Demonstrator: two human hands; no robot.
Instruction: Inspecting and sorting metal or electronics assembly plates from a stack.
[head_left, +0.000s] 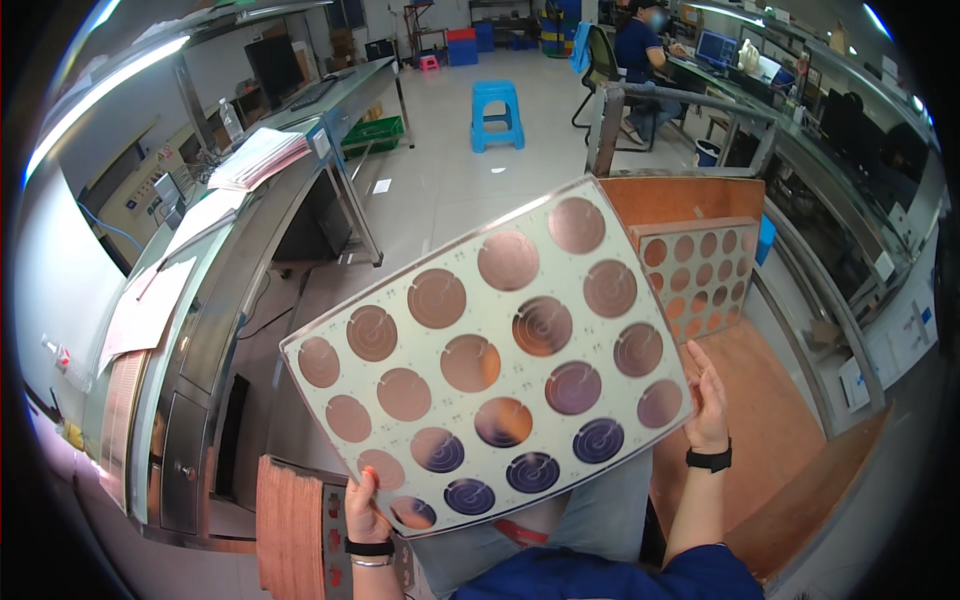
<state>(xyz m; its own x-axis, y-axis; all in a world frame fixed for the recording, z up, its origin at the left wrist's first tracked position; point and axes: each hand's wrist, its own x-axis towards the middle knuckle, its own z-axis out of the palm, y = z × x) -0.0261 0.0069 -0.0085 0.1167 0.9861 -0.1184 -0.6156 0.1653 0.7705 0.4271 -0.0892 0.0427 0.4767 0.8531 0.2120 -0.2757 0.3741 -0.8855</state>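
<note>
Tilted in front of me is a large white circuit board panel (pixel 505 345) with rows of round copper discs. Its left side sits higher off my lap than its lower corner, and some discs reflect dark purple and orange. My left hand (pixel 366 512) grips the lower left edge, thumb on the face and fingers hidden behind. On the right edge, my right hand (pixel 708 405) is closed against the panel, fingers pointing up along it. Beyond that hand, similar panels (pixel 700 275) lean upright against a brown board. A tall stack of copper-edged sheets (pixel 290 530) stands beside my left wrist.
A metal-framed cart with a brown wooden base (pixel 765 390) stands at my right. Along the left runs a workbench (pixel 225 270) with papers (pixel 260 158) and a monitor (pixel 272 70). Ahead are a blue stool (pixel 497 115) and a seated person (pixel 640 50) at a desk.
</note>
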